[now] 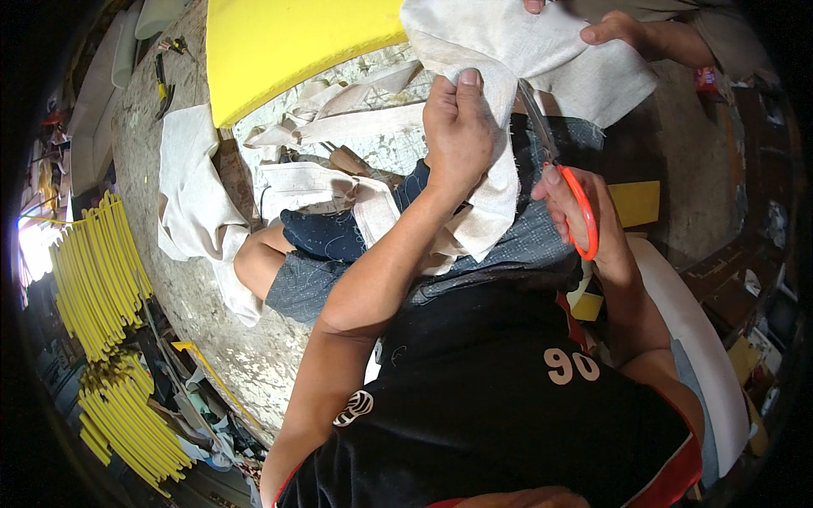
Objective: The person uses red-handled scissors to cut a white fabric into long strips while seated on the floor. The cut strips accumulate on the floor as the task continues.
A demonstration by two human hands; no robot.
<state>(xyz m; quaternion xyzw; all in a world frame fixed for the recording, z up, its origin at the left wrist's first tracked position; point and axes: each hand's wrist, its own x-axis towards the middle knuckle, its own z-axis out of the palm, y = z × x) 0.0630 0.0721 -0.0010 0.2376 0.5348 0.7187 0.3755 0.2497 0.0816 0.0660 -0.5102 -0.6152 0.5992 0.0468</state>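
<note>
My left hand [457,127] is closed on an off-white cloth [533,42], thumb on top, with part of it hanging down over my lap. My right hand [576,203] grips scissors with orange-red handles [586,233], their long metal blades reaching up to the cloth's edge beside my left hand. At the upper right, another person's hand [618,34] holds the same cloth, with more fingers at the top edge. Loose off-white strips [356,123] lie beyond my left hand, and a wooden-handled tool [347,159] lies among them, partly hidden.
A worn work surface [186,288] holds a yellow panel [288,42], another white cloth [195,195] and black-and-yellow hand tools [163,85]. Stacks of yellow curved strips [97,271] stand at the left. A white padded piece [711,381] is at my right, near a small yellow board [635,201].
</note>
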